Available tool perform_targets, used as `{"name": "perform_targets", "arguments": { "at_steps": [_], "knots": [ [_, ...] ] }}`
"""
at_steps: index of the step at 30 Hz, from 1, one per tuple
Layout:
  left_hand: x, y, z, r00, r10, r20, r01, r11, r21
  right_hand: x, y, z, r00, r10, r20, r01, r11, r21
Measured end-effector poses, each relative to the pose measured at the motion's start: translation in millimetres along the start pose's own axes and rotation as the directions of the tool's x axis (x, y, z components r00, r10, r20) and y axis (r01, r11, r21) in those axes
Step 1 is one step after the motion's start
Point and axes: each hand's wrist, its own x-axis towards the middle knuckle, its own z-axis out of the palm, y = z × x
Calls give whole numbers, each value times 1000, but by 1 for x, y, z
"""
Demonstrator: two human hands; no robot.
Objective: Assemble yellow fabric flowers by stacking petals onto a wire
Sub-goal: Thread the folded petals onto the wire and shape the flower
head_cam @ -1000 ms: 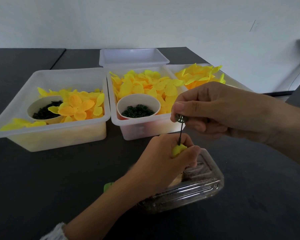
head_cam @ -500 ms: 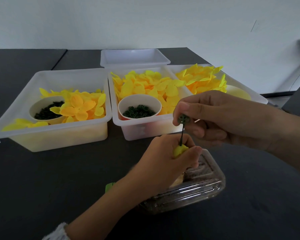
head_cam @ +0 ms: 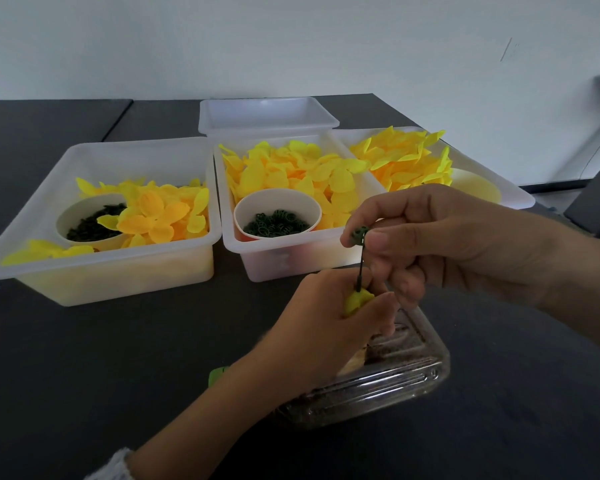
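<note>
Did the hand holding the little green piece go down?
Yes. The right hand, pinching the green piece, has come slightly down and to the right, judged against the cup of green rings, toward the left hand.

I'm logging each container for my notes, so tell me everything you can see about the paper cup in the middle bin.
The paper cup is round and white inside, with an orange tint low on its outer wall. It stands upright at the front of the middle bin, open and holding a shallow heap of small dark green rings. Yellow petals lie banked behind and beside it. Neither hand touches it.
</note>
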Motion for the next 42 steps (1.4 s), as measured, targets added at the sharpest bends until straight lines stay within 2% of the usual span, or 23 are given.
{"name": "perform_targets", "arguments": {
  "at_steps": [6, 16, 18, 23, 26, 28, 33, 37, 42],
  "knots": [
    [0, 0, 0, 1000, 19, 5, -19, 999, 32, 1, 2, -2, 997, -68, -38, 66, 997, -50],
    [1, -3, 1, 1000, 6, -1, -6, 1000, -3, -2, 8, -7, 998, -69, -10, 68, 994, -86],
    [1, -2, 1, 1000, 1, -2, -1, 1000, -7, -3, 9, -8, 998, -64, -29, 59, 989, -135],
    [1, -2, 1, 1000, -25, -10, 26, 1000, 10, -4, 11, -8, 991, -54, -121, -16, 856, -516],
    [1, -1, 1, 1000, -27, -5, 27, 999, 27, -4, 12, -7, 971, -174, -166, 56, 834, -550],
    [1, -1, 1, 1000, -19, -10, 19, 998, 52, -5, 13, -3, 963, -237, -128, 133, 832, -539],
    [2, -2, 1, 999, -45, 12, 45, 998, 32, -2, 21, 5, 963, -243, -119, 104, 737, -668],
    [2, -3, -1, 997, -58, 43, 55, 997, 56, 1, 18, 2, 970, -223, -96, 98, 721, -686],
    [1, -7, 0, 999, -48, 10, 47, 995, 88, 4, 19, 3, 978, -196, -73, 78, 666, -742]
  ]
}}
